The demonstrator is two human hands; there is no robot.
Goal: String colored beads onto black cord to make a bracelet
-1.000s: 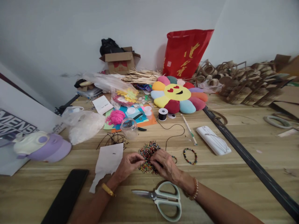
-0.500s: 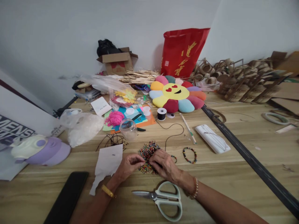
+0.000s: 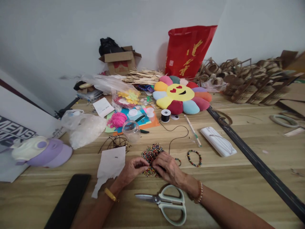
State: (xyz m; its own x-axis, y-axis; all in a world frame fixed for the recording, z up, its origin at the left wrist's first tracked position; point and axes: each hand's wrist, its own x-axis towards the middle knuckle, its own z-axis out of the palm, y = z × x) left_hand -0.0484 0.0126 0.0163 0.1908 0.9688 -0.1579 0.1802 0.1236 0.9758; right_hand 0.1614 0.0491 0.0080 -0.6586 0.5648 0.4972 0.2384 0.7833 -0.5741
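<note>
My left hand (image 3: pixel 133 168) pinches thumb and forefinger together at the left edge of a heap of small multicoloured beads (image 3: pixel 152 152). Whatever lies between those fingertips is too small to make out. Over the heap's right side, my right hand (image 3: pixel 168 168) is closed, its fingertips almost meeting the left ones. A thin black cord (image 3: pixel 178 137) runs from a spool (image 3: pixel 165 115) down to the right hand, and a short strung row of beads (image 3: pixel 178 161) curves out beside it. Farther right lies a round beaded bracelet (image 3: pixel 194 158).
White-handled scissors (image 3: pixel 172 203) lie nearest me, below the hands. Torn white paper (image 3: pixel 111 163) and a black flat case (image 3: pixel 69 200) are at left. Beyond the beads stand a clear jar (image 3: pixel 131 131) and a flower cushion (image 3: pixel 182 95). A white power strip (image 3: pixel 218 141) lies right.
The view has shifted very slightly. Both hands keep nearly the same pinch over the beads, the fingertips perhaps a touch closer together.
</note>
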